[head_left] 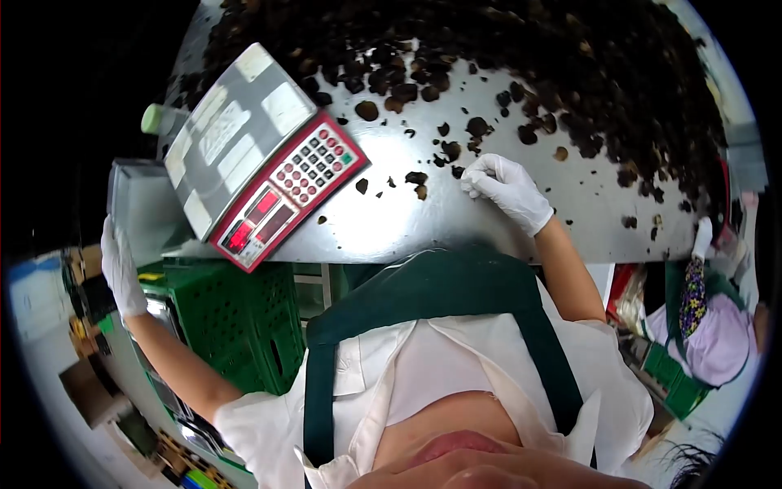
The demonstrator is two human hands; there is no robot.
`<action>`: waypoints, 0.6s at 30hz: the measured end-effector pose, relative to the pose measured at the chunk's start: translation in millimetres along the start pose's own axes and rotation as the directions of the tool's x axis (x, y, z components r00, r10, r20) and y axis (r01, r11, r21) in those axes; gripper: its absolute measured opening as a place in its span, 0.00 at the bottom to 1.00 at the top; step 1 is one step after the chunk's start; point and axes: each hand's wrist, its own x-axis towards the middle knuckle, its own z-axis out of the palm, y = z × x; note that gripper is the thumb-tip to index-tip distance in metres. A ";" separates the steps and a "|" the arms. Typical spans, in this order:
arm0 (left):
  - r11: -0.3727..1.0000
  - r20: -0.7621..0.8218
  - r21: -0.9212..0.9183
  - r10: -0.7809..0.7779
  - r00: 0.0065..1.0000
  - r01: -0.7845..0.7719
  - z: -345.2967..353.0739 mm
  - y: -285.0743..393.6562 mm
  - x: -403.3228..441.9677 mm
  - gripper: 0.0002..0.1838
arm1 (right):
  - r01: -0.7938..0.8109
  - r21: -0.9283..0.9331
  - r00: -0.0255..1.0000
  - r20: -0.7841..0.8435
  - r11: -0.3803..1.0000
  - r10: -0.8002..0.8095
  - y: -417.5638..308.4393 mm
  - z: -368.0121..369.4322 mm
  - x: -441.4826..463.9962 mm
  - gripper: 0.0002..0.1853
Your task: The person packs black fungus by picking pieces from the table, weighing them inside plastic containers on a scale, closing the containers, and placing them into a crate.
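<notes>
While the left hand [122, 273] sits against the outer side of a clear plastic bin [151, 204], fingers straight and close together, whether it grips the bin can't be told. Green crate [236, 314] is below, near the bin. Jar with pale green cap [161, 121] sits just beside the scale [261, 159], which is angled on the steel counter [391, 228], red display lit, digits unreadable. Dark pieces [562, 69] are heaped along the counter's far side; a few lie loose mid-counter. Right hand [507, 191], also white-gloved, is narrow, fingers curled in, near the loose pieces; can't tell if it holds one. Far right, a co-worker [717, 338] has one gloved hand at the counter edge.
</notes>
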 end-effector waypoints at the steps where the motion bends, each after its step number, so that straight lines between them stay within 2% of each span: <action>1: 0.985 0.074 0.163 -0.062 0.995 0.049 2.5 -64.2 40.8 0.29 | 0.032 0.067 0.999 -0.014 0.997 -0.031 5.7 -0.7 -3.1 0.07; 2: 0.985 0.147 0.168 0.008 0.989 -0.033 6.7 -130.8 71.1 0.25 | 0.068 0.131 0.998 -0.027 0.989 -0.065 9.0 -1.6 -4.7 0.08; 4: 0.842 0.140 0.539 -0.091 0.986 0.001 19.2 -97.5 88.2 0.34 | 0.049 0.132 0.997 -0.072 0.990 -0.040 5.8 -5.6 -8.3 0.07; 6: 0.850 0.095 0.527 -0.073 0.993 0.012 18.2 -95.0 90.2 0.31 | 0.097 -0.058 0.987 -0.120 0.994 -0.103 4.1 -13.9 -3.9 0.11; 7: 0.859 0.042 0.511 -0.068 0.997 0.037 17.1 -95.6 87.4 0.28 | 0.091 -0.055 0.987 -0.125 0.994 -0.098 -2.8 -16.9 2.9 0.11; 8: 0.859 0.049 0.511 -0.068 0.996 0.034 13.6 -93.0 88.4 0.28 | 0.125 -0.243 0.969 -0.180 0.962 -0.171 -13.9 -19.2 14.8 0.14; 9: 0.854 0.049 0.510 -0.146 0.988 0.101 6.9 -88.7 91.1 0.23 | 0.142 -0.426 0.943 -0.215 0.893 -0.253 -22.5 -22.1 28.9 0.18; 10: 0.844 0.047 0.508 -0.226 0.973 0.171 2.5 -89.4 90.8 0.18 | 0.193 -0.540 0.926 -0.176 0.819 -0.334 -27.3 -27.1 45.0 0.25; 11: 0.928 0.070 0.368 -0.089 0.994 0.057 -7.7 -111.7 96.9 0.14 | 0.357 -0.770 0.824 -0.007 0.529 -0.567 -24.5 -37.0 69.7 0.31; 12: 0.928 0.069 0.366 -0.096 0.993 0.064 -11.6 -106.1 93.0 0.14 | 0.364 -0.832 0.797 0.046 0.418 -0.602 -31.5 -40.2 87.9 0.36; 13: 0.985 -0.088 0.131 -0.106 0.990 0.117 -18.6 -90.3 90.7 0.12 | 0.366 -0.881 0.769 0.105 0.300 -0.631 -40.2 -39.5 105.8 0.40; 14: 0.985 -0.237 -0.115 -0.150 0.960 0.125 -24.0 -75.8 87.5 0.11 | 0.333 -0.913 0.780 0.126 0.236 -0.613 -46.9 -37.5 124.4 0.45; 16: 0.901 -0.285 -0.410 -0.273 0.919 0.141 -30.5 -59.2 78.1 0.08 | 0.288 -0.946 0.787 0.145 0.149 -0.599 -52.5 -30.7 155.0 0.41; 17: 0.934 -0.346 -0.347 -0.212 0.914 0.085 -13.9 -33.9 68.1 0.08 | 0.293 -0.944 0.788 0.150 0.149 -0.597 -52.1 -31.5 169.4 0.41; 18: 0.974 -0.318 -0.220 -0.131 0.939 0.062 12.0 11.5 47.2 0.08 | 0.308 -0.938 0.796 0.163 0.158 -0.583 -49.3 -32.3 184.1 0.39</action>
